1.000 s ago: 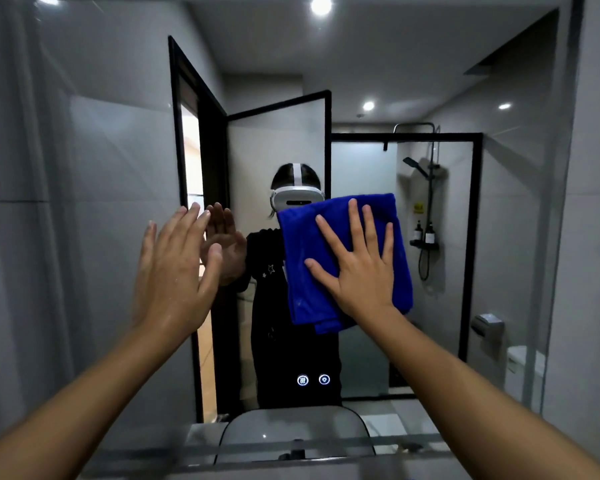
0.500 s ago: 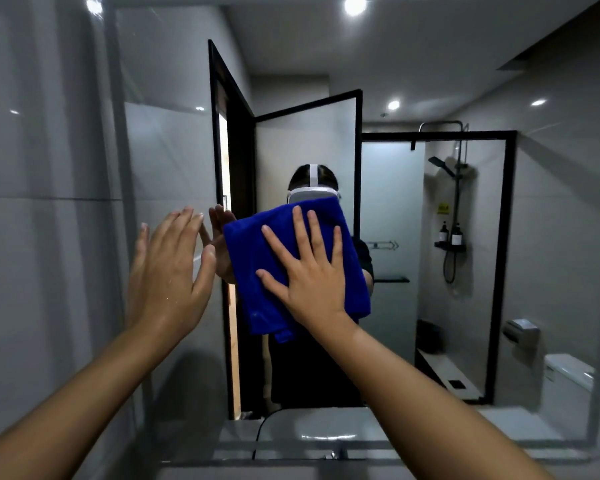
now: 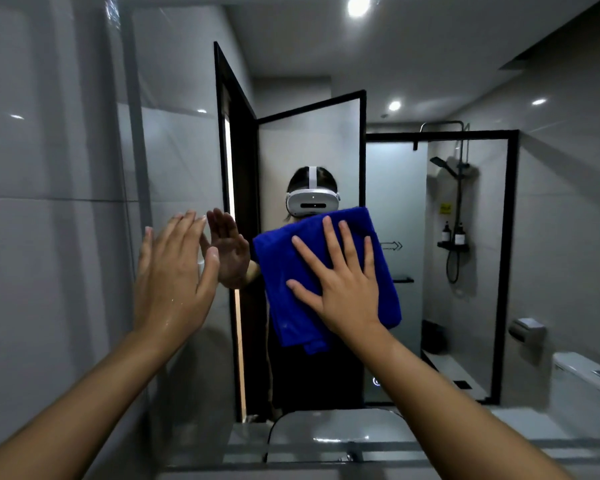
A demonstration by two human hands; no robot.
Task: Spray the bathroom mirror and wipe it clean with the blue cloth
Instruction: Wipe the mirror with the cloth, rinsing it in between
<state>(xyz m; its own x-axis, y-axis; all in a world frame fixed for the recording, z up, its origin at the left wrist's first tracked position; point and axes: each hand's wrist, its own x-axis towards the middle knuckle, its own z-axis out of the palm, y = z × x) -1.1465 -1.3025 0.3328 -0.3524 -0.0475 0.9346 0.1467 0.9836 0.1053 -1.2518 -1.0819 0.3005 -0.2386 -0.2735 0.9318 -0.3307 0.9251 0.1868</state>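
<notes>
The bathroom mirror fills most of the view, with its left edge against the grey tiled wall. A folded blue cloth lies flat against the glass at its middle. My right hand presses on the cloth with spread, straight fingers. My left hand is raised flat beside the mirror's left edge, fingers straight, fingertips at the glass; its reflection meets it there. Water drops show on the back of my left hand. No spray bottle is in view.
Grey tiled wall stands to the left of the mirror. The white basin rim and a tap lie below. Reflected in the glass are a person with a white headset, a black-framed door, a shower cabin and a toilet.
My right hand has slid the blue cloth back to the right across the glass after a leftward stroke. My left hand stays flat near the mirror's left edge.
</notes>
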